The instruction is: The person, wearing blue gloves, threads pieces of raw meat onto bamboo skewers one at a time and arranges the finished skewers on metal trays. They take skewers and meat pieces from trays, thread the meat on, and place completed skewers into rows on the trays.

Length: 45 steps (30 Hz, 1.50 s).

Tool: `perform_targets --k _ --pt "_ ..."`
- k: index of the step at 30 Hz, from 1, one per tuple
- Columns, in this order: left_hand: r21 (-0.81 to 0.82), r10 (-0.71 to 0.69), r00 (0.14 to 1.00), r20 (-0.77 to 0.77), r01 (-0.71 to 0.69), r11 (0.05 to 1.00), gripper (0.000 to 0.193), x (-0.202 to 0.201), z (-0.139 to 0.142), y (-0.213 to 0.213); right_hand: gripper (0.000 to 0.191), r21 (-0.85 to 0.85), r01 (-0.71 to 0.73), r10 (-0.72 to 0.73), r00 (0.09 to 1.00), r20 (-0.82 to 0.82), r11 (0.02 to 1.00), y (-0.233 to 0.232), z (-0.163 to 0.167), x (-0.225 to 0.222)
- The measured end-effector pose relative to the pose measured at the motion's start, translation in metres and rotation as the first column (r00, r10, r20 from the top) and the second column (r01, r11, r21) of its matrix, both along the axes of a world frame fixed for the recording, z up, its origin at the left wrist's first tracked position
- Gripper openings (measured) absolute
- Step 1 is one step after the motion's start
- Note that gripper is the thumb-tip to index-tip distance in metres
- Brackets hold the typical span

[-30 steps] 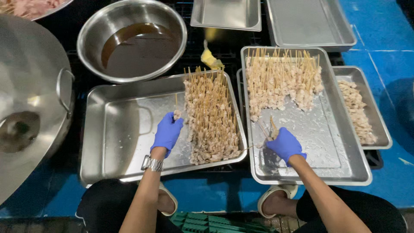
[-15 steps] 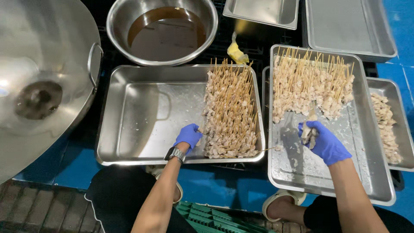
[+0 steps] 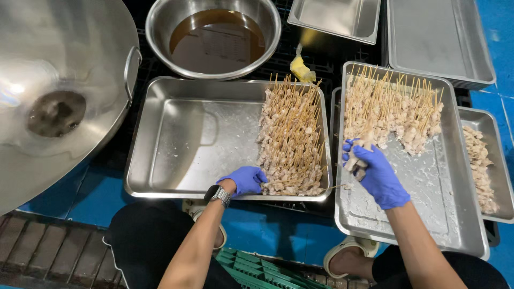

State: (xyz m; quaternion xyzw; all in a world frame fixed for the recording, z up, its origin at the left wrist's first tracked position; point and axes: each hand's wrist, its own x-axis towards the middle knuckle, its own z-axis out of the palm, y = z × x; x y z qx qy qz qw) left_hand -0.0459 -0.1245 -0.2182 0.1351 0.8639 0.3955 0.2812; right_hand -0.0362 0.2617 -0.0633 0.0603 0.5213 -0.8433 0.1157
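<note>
Nearby, right hand [image 3: 378, 174] grip pinching a meat piece [image 3: 355, 163], left hand [image 3: 245, 180] curled shut on a skewer [image 3: 300, 190], sauce bowl [image 3: 214, 37] beyond.

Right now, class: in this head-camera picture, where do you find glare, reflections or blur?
Head view: glare whitens the big steel lid at left; the sauce bowl mirrors the overhead lights in its brown liquid; the floured tray shines softly; both gloved hands, left and right, stay fairly sharp, as do the skewers.

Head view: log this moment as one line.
left hand: on skewers in left tray | right hand: gripping meat piece over right tray
</note>
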Motion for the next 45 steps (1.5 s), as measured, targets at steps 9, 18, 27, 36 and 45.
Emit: perform_targets --k 9,18,27,36,45 --pt "-0.097 0.043 0.991 -0.130 -0.056 0.994 0.037 0.021 0.024 0.005 0.034 0.113 -0.067 0.063 0.997 0.036 0.991 -0.031 0.005 0.013" --pt "-0.028 0.116 0.992 0.046 -0.115 0.993 0.033 0.013 0.038 0.007 0.037 0.102 -0.120 0.114 0.992 0.060 0.988 -0.058 0.028 0.023" --pt "-0.303 0.054 0.996 -0.068 -0.072 0.950 0.035 0.016 0.036 0.025 0.033 0.187 -0.101 0.082 0.991 0.106 0.977 -0.063 0.044 0.037" --pt "-0.260 0.216 0.962 -0.169 -0.255 0.931 0.052 0.018 0.104 0.030 0.036 0.181 -0.057 0.051 0.998 0.036 0.982 -0.075 0.056 0.044" --pt "0.738 0.087 0.822 0.563 -0.548 0.394 0.070 0.024 0.138 0.078 0.055 0.574 0.015 0.058 0.992 -0.108 0.818 -0.172 0.003 0.005"
